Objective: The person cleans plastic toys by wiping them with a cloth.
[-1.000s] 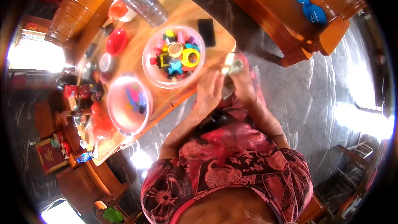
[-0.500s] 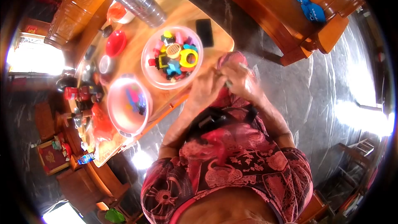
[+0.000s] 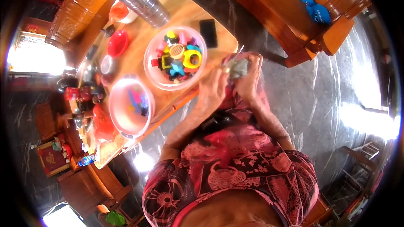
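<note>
Over my lap, just off the table edge, my right hand (image 3: 251, 80) is closed around a crumpled grey-green cloth (image 3: 239, 68). Close on its left, my left hand (image 3: 212, 86) has its fingers drawn together by a small pale yellow bit (image 3: 227, 70); what they grip is too small to make out. A thin pale strip (image 3: 240, 49) sticks up above the cloth. Nearest to my left hand, on the table, a clear round tub (image 3: 148, 69) holds several colourful toy pieces. A second pink-white tub (image 3: 115, 111) contains a few blue and pink pieces.
On the wooden table (image 3: 179, 8) lie a black phone (image 3: 208, 33), a large grey flask (image 3: 143, 2), a red bowl (image 3: 118, 43) and a red plastic bag (image 3: 103, 124). A wooden bench (image 3: 269, 21) with a blue toy (image 3: 317, 12) stands across the dark floor.
My hands have moved slightly apart, and the grey-green cloth now shows in my right hand. The thin pale strip has come into view. The tubs have stayed put.
</note>
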A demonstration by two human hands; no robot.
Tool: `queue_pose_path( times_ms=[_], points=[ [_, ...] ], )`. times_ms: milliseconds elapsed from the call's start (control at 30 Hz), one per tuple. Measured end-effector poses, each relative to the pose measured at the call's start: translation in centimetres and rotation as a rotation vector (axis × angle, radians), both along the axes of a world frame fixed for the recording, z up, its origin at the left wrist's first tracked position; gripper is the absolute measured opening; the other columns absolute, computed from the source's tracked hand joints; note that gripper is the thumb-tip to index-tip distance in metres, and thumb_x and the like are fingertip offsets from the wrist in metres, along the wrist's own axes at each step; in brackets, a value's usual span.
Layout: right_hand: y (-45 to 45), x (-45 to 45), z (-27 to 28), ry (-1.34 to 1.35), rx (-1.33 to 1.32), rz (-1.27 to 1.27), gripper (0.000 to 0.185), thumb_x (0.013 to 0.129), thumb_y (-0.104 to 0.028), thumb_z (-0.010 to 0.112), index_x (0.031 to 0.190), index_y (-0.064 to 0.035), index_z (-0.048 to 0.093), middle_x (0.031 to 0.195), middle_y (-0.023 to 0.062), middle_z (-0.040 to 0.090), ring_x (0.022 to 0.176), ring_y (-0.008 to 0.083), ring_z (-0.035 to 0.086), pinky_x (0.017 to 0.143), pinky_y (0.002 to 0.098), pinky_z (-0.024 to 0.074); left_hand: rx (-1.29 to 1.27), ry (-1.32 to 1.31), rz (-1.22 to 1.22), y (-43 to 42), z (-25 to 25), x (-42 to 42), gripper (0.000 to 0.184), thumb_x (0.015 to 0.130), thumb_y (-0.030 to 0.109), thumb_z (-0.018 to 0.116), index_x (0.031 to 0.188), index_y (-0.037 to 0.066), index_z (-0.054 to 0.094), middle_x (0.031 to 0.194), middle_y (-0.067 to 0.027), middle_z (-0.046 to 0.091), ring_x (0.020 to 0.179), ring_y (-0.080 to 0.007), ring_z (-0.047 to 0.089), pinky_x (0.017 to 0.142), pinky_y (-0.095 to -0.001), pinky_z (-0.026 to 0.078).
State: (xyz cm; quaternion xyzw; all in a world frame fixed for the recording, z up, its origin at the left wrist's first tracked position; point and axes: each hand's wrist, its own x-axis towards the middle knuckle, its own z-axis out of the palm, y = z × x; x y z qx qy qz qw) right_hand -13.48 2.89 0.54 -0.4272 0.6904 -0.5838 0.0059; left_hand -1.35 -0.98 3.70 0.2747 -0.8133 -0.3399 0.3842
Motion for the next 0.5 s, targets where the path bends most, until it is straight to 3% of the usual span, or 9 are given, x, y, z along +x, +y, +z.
queue_pose_path(
  times_ms=[67, 133, 167, 233, 300, 400, 433, 467, 500],
  points=[
    [0.2, 0.2, -0.8, -0.023, 0.032, -0.062, 0.049, 0.056, -0.004, 0.077, 0.096, -0.0045, 0.049, 0.099, 0.0127, 0.052, 0.096, 0.0303, 0.051, 0.084, 0.0385, 0.0419, -0.183, 0.061, 0.025, 0.0, 0.0, -0.3, 0.012, 0.085, 0.002, 0.057, 0.095, -0.003, 0.054, 0.076, -0.0159, 0.055, 0.065, -0.0304, 0.054, 0.058, -0.0344, 0.044],
    [0.3, 0.5, -1.5, -0.522, 0.05, 0.085, 0.041, 0.065, -0.008, 0.076, 0.098, -0.0048, 0.052, 0.094, 0.0066, 0.058, 0.086, 0.0199, 0.056, 0.076, 0.0333, 0.0465, -0.175, 0.089, 0.006, -0.1, -0.4, -0.6, 0.015, 0.085, 0.002, 0.057, 0.099, -0.003, 0.054, 0.078, -0.0161, 0.056, 0.067, -0.0304, 0.055, 0.06, -0.0356, 0.044],
    [0.5, 0.4, -1.3, -0.522, 0.051, 0.088, 0.041, 0.065, -0.008, 0.076, 0.098, -0.0048, 0.052, 0.094, 0.0066, 0.058, 0.086, 0.0199, 0.056, 0.076, 0.0333, 0.0465, -0.17, 0.117, -0.013, -0.1, -0.5, -0.6, 0.019, 0.085, 0.002, 0.057, 0.103, -0.003, 0.055, 0.079, -0.0162, 0.056, 0.069, -0.0303, 0.055, 0.062, -0.0368, 0.044],
    [0.8, -0.1, -0.7, -1.086, 0.04, 0.387, 0.031, 0.077, -0.016, 0.072, 0.102, -0.0071, 0.055, 0.093, 0.002, 0.062, 0.081, 0.0115, 0.058, 0.07, 0.0285, 0.0485, -0.178, 0.095, -0.03, -0.1, -0.4, -0.3, 0.023, 0.085, 0.002, 0.057, 0.107, -0.003, 0.055, 0.084, -0.0171, 0.058, 0.073, -0.0314, 0.056, 0.065, -0.0375, 0.045],
    [0.6, 0.4, -3.6, -0.783, -0.359, 0.629, 0.026, 0.083, -0.021, 0.067, 0.104, -0.0085, 0.058, 0.097, 0.0018, 0.063, 0.086, 0.0109, 0.059, 0.073, 0.0274, 0.0486, -0.185, 0.075, -0.05, -0.2, -0.5, -0.1, 0.026, 0.085, 0.002, 0.057, 0.111, -0.003, 0.055, 0.088, -0.018, 0.059, 0.077, -0.0324, 0.058, 0.068, -0.0382, 0.046],
    [1.1, -0.1, -1.8, -1.611, -0.215, 0.721, 0.026, 0.081, -0.018, 0.069, 0.103, -0.0081, 0.06, 0.095, 0.0014, 0.063, 0.084, 0.0124, 0.06, 0.075, 0.0266, 0.0487, -0.32, 0.107, -0.076, -0.3, -1.1, 0.0, 0.03, 0.084, 0.002, 0.058, 0.114, -0.003, 0.054, 0.098, -0.0204, 0.061, 0.087, -0.0343, 0.06, 0.074, -0.0374, 0.048],
    [1.1, -0.1, -2.2, -1.613, -0.213, 0.722, 0.026, 0.081, -0.018, 0.069, 0.103, -0.0081, 0.06, 0.095, 0.0014, 0.063, 0.084, 0.0124, 0.06, 0.075, 0.0266, 0.0487, -0.306, 0.078, -0.073, -0.2, -1.2, 0.2, 0.03, 0.085, 0.002, 0.058, 0.114, -0.003, 0.054, 0.102, -0.0212, 0.06, 0.091, -0.0347, 0.06, 0.077, -0.0368, 0.048],
    [1.0, 0.0, -2.6, -1.274, -0.228, 0.709, 0.026, 0.081, -0.018, 0.068, 0.103, -0.0089, 0.06, 0.095, 0.0009, 0.063, 0.083, 0.0129, 0.06, 0.074, 0.0267, 0.0484, -0.293, 0.049, -0.07, -0.2, -1.4, 0.3, 0.029, 0.085, 0.002, 0.058, 0.114, -0.003, 0.054, 0.105, -0.022, 0.06, 0.095, -0.0351, 0.06, 0.079, -0.0361, 0.048],
    [1.1, -0.9, -2.8, -1.112, -0.058, 0.647, 0.025, 0.079, -0.016, 0.068, 0.101, -0.0087, 0.059, 0.093, 0.002, 0.063, 0.082, 0.0145, 0.061, 0.073, 0.0277, 0.0481, -0.294, 0.049, -0.069, -0.3, -1.5, 0.3, 0.029, 0.085, 0.002, 0.058, 0.114, -0.003, 0.054, 0.105, -0.022, 0.06, 0.095, -0.0351, 0.06, 0.079, -0.0361, 0.048]
  ],
)
